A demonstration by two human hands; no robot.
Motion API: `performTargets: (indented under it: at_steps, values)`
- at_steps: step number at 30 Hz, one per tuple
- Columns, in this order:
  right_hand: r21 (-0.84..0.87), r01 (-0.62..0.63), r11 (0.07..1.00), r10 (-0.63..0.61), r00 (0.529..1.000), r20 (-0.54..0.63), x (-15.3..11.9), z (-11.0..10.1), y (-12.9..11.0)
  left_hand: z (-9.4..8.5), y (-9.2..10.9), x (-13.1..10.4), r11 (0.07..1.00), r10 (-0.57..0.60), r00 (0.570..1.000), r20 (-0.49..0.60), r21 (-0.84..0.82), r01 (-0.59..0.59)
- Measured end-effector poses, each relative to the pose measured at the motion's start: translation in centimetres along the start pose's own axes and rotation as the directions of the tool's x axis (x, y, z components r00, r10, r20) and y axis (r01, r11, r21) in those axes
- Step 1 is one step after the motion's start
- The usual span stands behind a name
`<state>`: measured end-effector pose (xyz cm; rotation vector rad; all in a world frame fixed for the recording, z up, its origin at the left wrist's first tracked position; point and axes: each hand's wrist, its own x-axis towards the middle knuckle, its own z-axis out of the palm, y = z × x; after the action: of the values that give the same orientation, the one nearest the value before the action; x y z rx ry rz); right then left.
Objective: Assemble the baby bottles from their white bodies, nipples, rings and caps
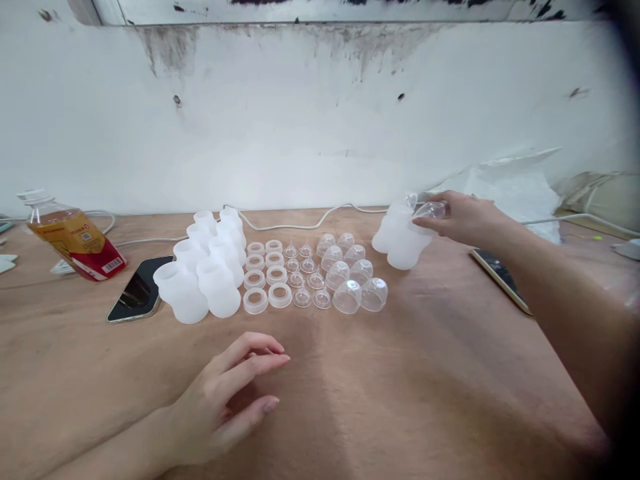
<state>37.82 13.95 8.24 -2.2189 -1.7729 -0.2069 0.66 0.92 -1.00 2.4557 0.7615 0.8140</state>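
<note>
My right hand (453, 217) is closed around the clear dome cap of a frosted white baby bottle (406, 248). Another capped bottle (384, 233) stands against it, slightly behind and to the left. My left hand (235, 397), fingers apart and holding nothing, hovers near the front of the table. Beyond it are frosted bottle bodies (219, 288) without caps, standing in two columns. To their right come translucent collar rings (255, 301), then clear nipples (321, 298), then clear dome caps (347, 297), each group in paired rows.
At the left, a drink bottle (80, 240) with a red and yellow label leans at a tilt beside a black phone (137, 292). Another phone (500, 280) lies under my right forearm. A white cable (300, 227) runs along the wall (300, 133); a plastic bag (515, 190) sits back right.
</note>
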Motion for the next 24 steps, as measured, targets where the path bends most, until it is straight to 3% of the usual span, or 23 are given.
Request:
performTargets:
  at_steps: [3, 6, 8, 10, 11, 13, 14, 17, 19, 24]
  values:
    - [0.007, 0.007, 1.0, -0.006, 0.997, -0.082, -0.8, -1.2, -0.8, -0.4, -0.1, 0.2, 0.994, 0.021, 0.999, 0.03, 0.109, -0.024]
    - [0.06, 0.203, 0.977, -0.176, 0.935, -0.309, -3.6, -2.3, -3.7, -1.2, -0.6, 0.4, 0.958, 0.058, 0.988, 0.143, 0.269, -0.095]
    - [0.191, 0.485, 0.854, -0.376, 0.827, -0.419, -6.8, -1.8, -6.3, -1.8, -1.0, 0.6, 0.938, 0.046, 0.971, 0.235, 0.324, -0.123]
    - [0.359, 0.752, 0.553, -0.651, 0.659, -0.376, -10.6, 0.1, -8.6, -2.1, -1.2, 0.7, 0.932, 0.003, 0.952, 0.306, 0.344, -0.113]
    - [0.415, 0.798, 0.436, -0.76, 0.574, -0.305, -12.4, 1.4, -9.4, -2.2, -1.3, 0.8, 0.931, -0.021, 0.941, 0.338, 0.35, -0.105]
    - [0.504, 0.787, 0.357, -0.855, 0.492, -0.163, -15.3, 4.1, -10.1, -2.3, -1.3, 0.9, 0.93, -0.057, 0.912, 0.406, 0.353, -0.099]
    - [0.533, 0.758, 0.376, -0.876, 0.479, -0.063, -16.2, 5.4, -10.1, -2.3, -1.2, 1.0, 0.932, -0.068, 0.894, 0.442, 0.348, -0.101]
    - [0.561, 0.71, 0.426, -0.872, 0.487, 0.046, -17.4, 7.3, -9.4, -2.1, -1.0, 1.2, 0.943, -0.103, 0.843, 0.528, 0.323, -0.087]
    - [0.568, 0.69, 0.449, -0.869, 0.486, 0.096, -17.3, 7.4, -9.1, -2.1, -1.0, 1.3, 0.947, -0.13, 0.829, 0.543, 0.315, -0.058]
    - [0.554, 0.676, 0.487, -0.865, 0.46, 0.2, -17.0, 6.3, -9.5, -1.8, -1.1, 1.3, 0.948, -0.155, 0.842, 0.517, 0.319, -0.021]
